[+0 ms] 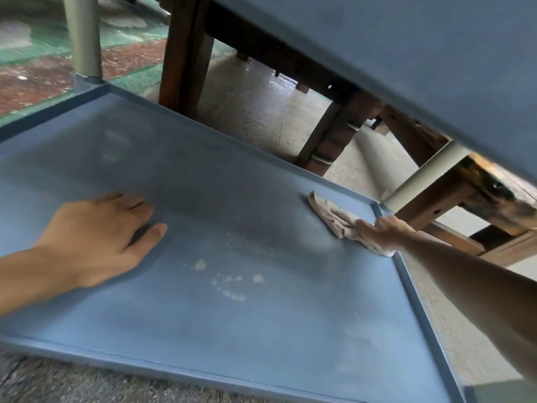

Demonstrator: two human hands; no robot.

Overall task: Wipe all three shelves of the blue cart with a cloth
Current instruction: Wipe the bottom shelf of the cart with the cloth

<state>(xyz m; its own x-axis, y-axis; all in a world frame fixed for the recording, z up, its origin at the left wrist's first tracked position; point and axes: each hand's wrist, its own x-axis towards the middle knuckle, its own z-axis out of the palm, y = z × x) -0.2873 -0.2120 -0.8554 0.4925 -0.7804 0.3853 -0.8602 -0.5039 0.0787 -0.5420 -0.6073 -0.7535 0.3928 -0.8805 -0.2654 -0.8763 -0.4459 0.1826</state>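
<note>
A low blue cart shelf (203,330) fills the view, with pale dusty smudges near its middle. My right hand (380,231) presses a crumpled beige cloth (331,213) onto the shelf at its far right corner. My left hand (101,237) rests flat on the shelf at the left, fingers apart, holding nothing. The underside of the blue shelf above (406,53) hangs across the top right.
Grey cart posts stand at the far left corner (82,36) and far right corner (427,175). Dark wooden furniture legs (186,53) stand just beyond the shelf's far rim. Tiled floor lies behind, and a rough grey mat (72,382) lies at the near edge.
</note>
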